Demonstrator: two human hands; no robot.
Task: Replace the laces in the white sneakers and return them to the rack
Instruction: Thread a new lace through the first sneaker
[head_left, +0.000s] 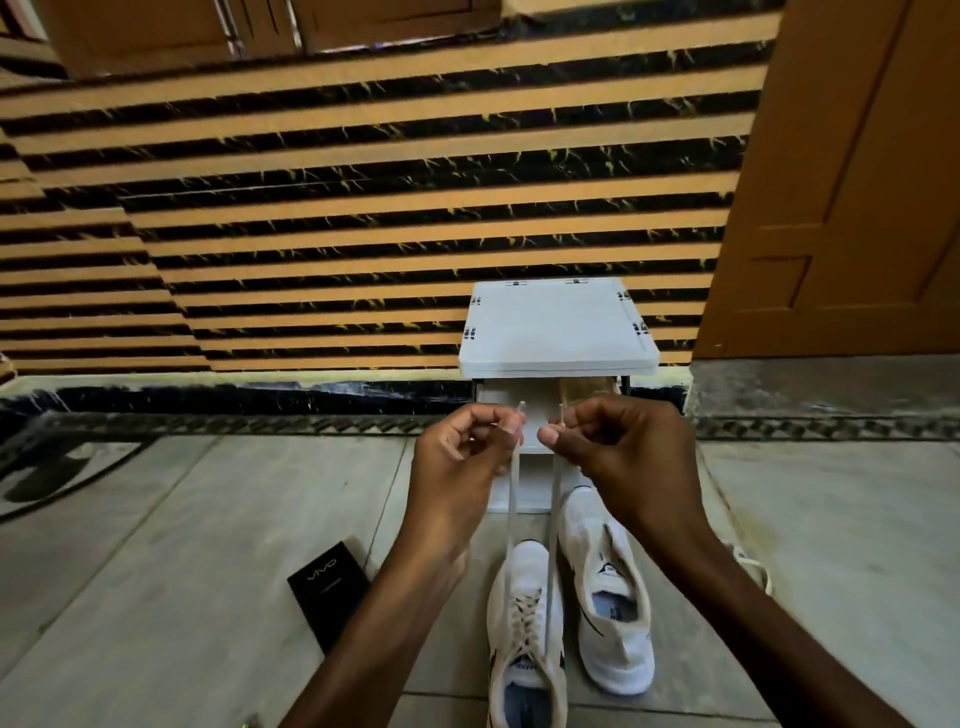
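My left hand (462, 457): pinching one end of the lace (511, 519). My right hand (618, 452): pinching the other end. Laced sneaker (524, 623): on the floor below my hands, beside the second sneaker (608, 587). Rack (556, 327): just beyond. Black box (327, 592): floor, left.

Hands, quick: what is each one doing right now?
Left hand: closed, pinching one end of the white lace.
Right hand: closed, pinching the lace's other end.

Home entryway: small white plastic shoe rack (558, 332) against striped orange-and-black marble wall (363, 208), brown panelled wooden door (852, 182), grey stone-tile floor (182, 545).
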